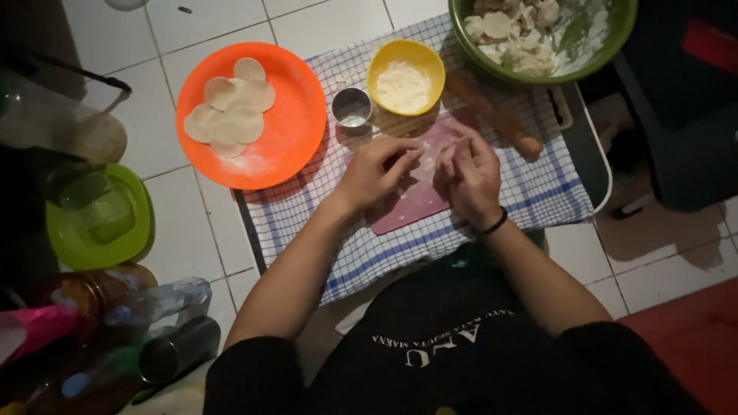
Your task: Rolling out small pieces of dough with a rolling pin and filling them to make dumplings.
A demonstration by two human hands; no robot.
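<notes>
Both hands meet over a pink cutting board [415, 201], the left hand [374, 173] and right hand [469, 175] with fingers [406, 154] curled and pinched on a small pale piece of dough [427, 164] held between them, just above the board. The dough looks soft and floury — pinched too hard it could tear or stick to the fingers, and the light is dim enough that a thin spot would be hard to notice. Just beyond the fingers stand a small metal cup [351, 106] and a yellow bowl [406, 77] of white flour, near enough to be knocked. Further to the left, a glossy orange plate [292, 115] carries flat round dough discs [229, 115] that overlap — they may stick together. A wooden rolling pin [496, 115] lies beyond the right fingers on the checked cloth [538, 192], beside a green bowl [615, 34] of dough lumps.
</notes>
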